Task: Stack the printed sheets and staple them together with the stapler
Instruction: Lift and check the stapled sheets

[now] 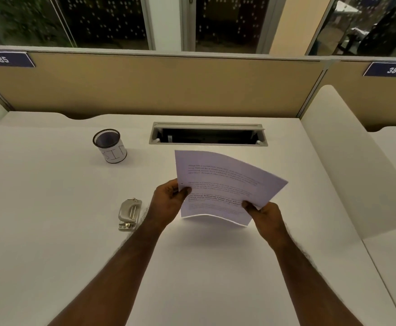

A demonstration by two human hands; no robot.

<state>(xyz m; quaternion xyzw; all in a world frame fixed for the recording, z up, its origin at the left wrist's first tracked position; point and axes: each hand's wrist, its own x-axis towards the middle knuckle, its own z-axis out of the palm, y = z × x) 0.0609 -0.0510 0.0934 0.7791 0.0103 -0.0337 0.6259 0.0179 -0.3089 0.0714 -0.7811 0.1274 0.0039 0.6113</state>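
Note:
A stack of printed sheets (222, 184) is held tilted above the middle of the white desk (51, 231), its near edge bowed and lifted off the surface. My left hand (168, 203) pinches the stack's left edge, thumb on top. My right hand (266, 215) grips the near right corner. A silver metal stapler (129, 214) lies flat on the desk just left of my left wrist, untouched.
A black mesh pen cup (110, 145) with a paper label stands at the back left. An open cable slot (208, 134) is set into the desk behind the sheets. Tan partition walls close the back; a white divider (347, 165) rises on the right.

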